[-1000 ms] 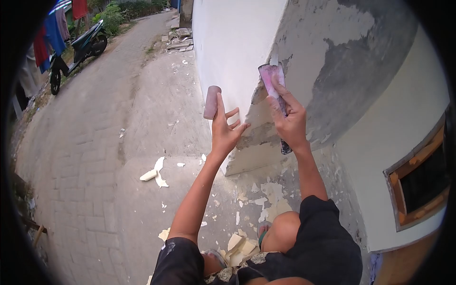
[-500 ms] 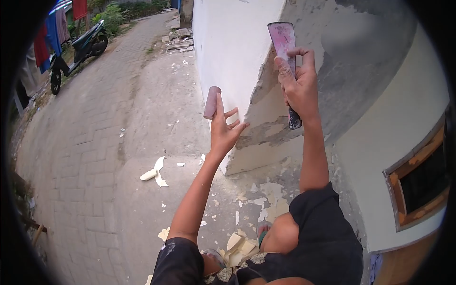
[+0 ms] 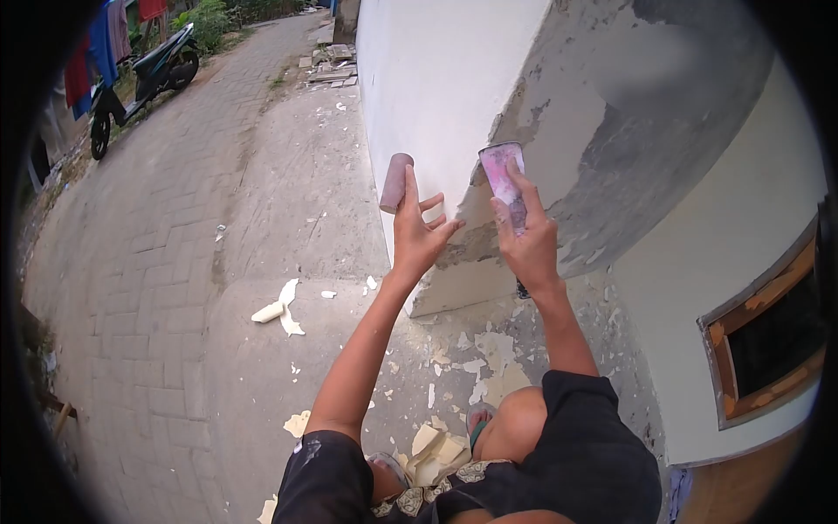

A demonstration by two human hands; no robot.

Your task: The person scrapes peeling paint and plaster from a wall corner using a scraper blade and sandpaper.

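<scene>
My left hand (image 3: 419,236) holds a brownish-pink roll (image 3: 397,182), which looks like rolled sandpaper. The index finger lies along it while the other fingers spread out near the wall corner. In my right hand (image 3: 530,249) is a putty knife (image 3: 504,175), its wide blade stained pink and white and pointing up. My fingers lie against the blade, and the dark handle end shows below the hand. The blade's edge is at or close to the corner of the wall (image 3: 471,61); contact cannot be made out. Grey patches show where paint is gone on its right face.
Paint flakes (image 3: 429,454) litter the concrete around my feet, with a curled strip (image 3: 281,312) farther left. A motorbike (image 3: 144,87) stands by hanging clothes across the paved lane (image 3: 157,262). To the right is a wooden-framed window (image 3: 724,367).
My right hand has come down with the putty knife, bringing the blade from above to beside the wall corner. My left hand has hardly moved and keeps the roll.
</scene>
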